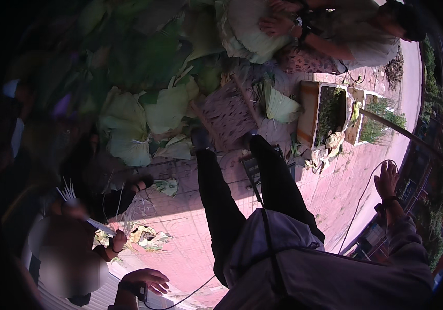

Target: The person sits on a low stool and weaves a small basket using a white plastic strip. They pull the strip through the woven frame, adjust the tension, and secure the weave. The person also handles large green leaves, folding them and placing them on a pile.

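The person's left hand [154, 280] hangs low at the lower edge, bare, its fingers loosely stretched toward the right and slightly bent, a little apart, with nothing between them. The right hand [387, 181] is raised well out to the right, also empty, its fingers spread wide and pointing away from the body. Nearest to the left hand lie crumpled leaves [149, 238], on the pink paving [190, 235] just beyond it and not touching it. Beside that hand, a co-worker's hand [119, 241] grips pale stalks [100, 226]. Past the right hand, a brown pole [407, 133] slants up to the left toward 2 planter boxes [309, 111] with green plants [330, 111]. The person's 2 legs [219, 201] in black trousers reach forward to a brown mat [226, 113]. Left of the mat, big pale green leaf bundles [128, 124] lie on the ground; to its right lies a fan-shaped leaf [282, 105], well apart from both of the person's hands. At the top, another co-worker's hand [278, 25] rests on a large rounded leaf stack [260, 36]
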A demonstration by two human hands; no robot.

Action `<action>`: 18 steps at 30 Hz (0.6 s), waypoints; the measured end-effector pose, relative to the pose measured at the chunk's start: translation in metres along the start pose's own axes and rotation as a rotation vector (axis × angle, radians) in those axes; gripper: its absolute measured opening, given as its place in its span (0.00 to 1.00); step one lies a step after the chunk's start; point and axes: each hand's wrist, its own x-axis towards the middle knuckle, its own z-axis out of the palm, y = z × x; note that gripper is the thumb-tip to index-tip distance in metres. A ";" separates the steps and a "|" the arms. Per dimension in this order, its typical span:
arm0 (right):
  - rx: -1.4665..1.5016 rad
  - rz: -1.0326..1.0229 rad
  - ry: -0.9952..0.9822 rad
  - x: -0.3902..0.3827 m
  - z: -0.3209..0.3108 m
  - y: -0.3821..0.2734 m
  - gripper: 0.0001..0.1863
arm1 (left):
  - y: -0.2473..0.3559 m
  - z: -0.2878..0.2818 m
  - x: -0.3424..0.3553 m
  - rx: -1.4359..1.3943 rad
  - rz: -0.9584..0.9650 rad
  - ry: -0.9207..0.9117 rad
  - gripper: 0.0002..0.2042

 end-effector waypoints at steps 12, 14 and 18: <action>1.146 -0.985 0.188 0.069 -0.145 -0.298 0.31 | 0.261 0.201 -0.019 0.180 1.558 -0.125 0.29; 1.194 -1.155 0.032 0.067 -0.125 -0.326 0.27 | 0.326 0.228 0.002 0.102 1.804 -0.355 0.30; 1.009 -1.283 -0.215 0.079 -0.074 -0.368 0.24 | 0.416 0.261 0.053 -0.056 1.962 -0.485 0.30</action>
